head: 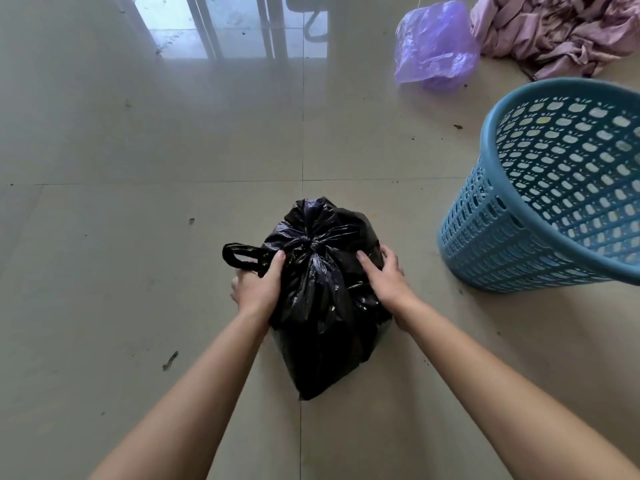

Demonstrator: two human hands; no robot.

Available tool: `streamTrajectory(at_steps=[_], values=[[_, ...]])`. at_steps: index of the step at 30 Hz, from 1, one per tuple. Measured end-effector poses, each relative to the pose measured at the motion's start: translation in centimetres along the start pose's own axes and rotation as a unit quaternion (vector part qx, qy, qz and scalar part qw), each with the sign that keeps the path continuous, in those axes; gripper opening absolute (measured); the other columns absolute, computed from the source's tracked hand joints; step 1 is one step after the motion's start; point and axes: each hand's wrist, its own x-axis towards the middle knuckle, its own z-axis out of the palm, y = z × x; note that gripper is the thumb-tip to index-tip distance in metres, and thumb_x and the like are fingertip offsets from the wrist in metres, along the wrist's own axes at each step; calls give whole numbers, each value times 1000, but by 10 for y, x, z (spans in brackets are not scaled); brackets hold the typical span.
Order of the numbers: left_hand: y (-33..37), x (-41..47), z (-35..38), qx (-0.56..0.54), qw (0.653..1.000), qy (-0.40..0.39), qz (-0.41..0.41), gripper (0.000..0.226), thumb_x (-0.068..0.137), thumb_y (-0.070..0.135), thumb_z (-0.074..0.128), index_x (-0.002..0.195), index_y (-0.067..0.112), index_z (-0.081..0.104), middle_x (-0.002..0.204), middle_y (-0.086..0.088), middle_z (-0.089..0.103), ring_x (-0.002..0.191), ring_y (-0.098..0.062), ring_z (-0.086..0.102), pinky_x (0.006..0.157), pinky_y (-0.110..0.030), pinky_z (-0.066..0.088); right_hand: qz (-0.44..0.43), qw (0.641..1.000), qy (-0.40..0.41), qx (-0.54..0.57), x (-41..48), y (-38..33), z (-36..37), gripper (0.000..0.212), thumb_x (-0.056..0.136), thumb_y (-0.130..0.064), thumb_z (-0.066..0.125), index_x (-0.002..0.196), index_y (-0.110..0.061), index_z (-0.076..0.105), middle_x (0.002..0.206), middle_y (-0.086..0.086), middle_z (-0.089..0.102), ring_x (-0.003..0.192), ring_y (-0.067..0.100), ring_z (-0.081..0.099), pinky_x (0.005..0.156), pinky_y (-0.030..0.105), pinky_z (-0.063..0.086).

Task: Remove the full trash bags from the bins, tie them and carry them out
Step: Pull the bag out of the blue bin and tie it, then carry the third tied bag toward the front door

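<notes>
A full black trash bag stands on the tiled floor at the centre of the head view, its top gathered into a knot. One loop handle sticks out to the left. My left hand presses against the bag's left side, just under that handle. My right hand grips the bag's right side. A blue perforated bin stands to the right with no bag in it.
A purple plastic bag lies on the floor at the back right. Crumpled pink cloth lies beside it in the corner. A glass door and chair legs are at the back. Small bits of dirt dot the floor tiles.
</notes>
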Motion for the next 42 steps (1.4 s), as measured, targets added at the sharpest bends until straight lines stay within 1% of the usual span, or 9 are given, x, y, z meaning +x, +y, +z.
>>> streamTrajectory(at_steps=[4, 8, 13, 19, 22, 27, 33, 39, 42], values=[[-12, -20, 20, 36, 995, -92, 9, 56, 98, 56, 46, 144, 23, 47, 148, -9, 45, 142, -31, 35, 119, -43, 27, -18, 993, -20, 116, -4, 8, 18, 67, 98, -47, 56, 155, -29, 27, 154, 0, 43, 141, 19, 40, 120, 38, 28], [-9, -37, 12, -33, 995, -84, 41, 25, 102, 31, 52, 117, 15, 65, 108, 2, 67, 115, -18, 59, 85, -19, 41, -43, 988, -11, 151, -8, 20, 13, 50, 100, -30, 58, 147, -22, 45, 143, -2, 57, 134, 16, 51, 118, 39, 34], [43, -63, -22, 26, 997, -20, 65, 36, 101, 24, 55, 109, -9, 67, 112, -24, 70, 113, -34, 63, 74, -29, 35, -59, 984, 0, 168, -44, -26, -11, 43, 103, -18, 52, 146, -18, 48, 142, -4, 57, 133, 11, 50, 118, 35, 34], [206, -124, -95, -4, 984, -13, 176, 51, 94, 37, 55, 111, -10, 65, 112, -25, 70, 112, -39, 64, 89, -46, 47, -103, 971, 9, 216, -112, -183, -82, 38, 104, -16, 51, 141, -24, 49, 136, -7, 60, 126, 7, 55, 101, 10, 41], [304, -172, -144, -39, 978, -7, 204, 52, 91, 38, 55, 117, -7, 63, 115, -18, 70, 111, -32, 64, 93, -44, 49, -122, 963, 13, 242, -162, -282, -128, 33, 103, -20, 52, 133, -34, 51, 132, -9, 62, 124, 9, 57, 105, 21, 43], [483, -276, -230, -104, 965, -9, 239, 31, 101, 21, 56, 119, -4, 61, 109, -6, 64, 108, -23, 60, 88, -31, 43, -157, 950, 24, 269, -262, -461, -224, 35, 101, -27, 56, 136, -23, 54, 129, -1, 65, 123, 18, 60, 108, 38, 46], [709, -425, -332, -200, 930, -39, 306, 61, 78, 52, 61, 118, 5, 65, 117, -14, 70, 118, -33, 62, 102, -51, 48, -249, 935, 49, 247, -405, -678, -377, 36, 97, -37, 57, 132, -26, 57, 123, -3, 68, 118, 19, 62, 109, 45, 45], [834, -562, -375, -266, 875, -126, 384, 38, 86, 47, 67, 114, 22, 70, 116, -2, 73, 116, -23, 65, 105, -51, 48, -331, 909, 119, 222, -520, -782, -509, 30, 95, -37, 58, 124, -29, 62, 116, -9, 69, 114, 13, 63, 106, 36, 45], [846, -604, -365, -262, 857, -174, 407, 22, 92, 42, 63, 107, 28, 71, 114, 2, 74, 113, -17, 67, 104, -48, 49, -325, 907, 166, 211, -557, -767, -540, 31, 100, -34, 54, 130, -27, 59, 114, -12, 64, 112, 10, 58, 92, 9, 43]])
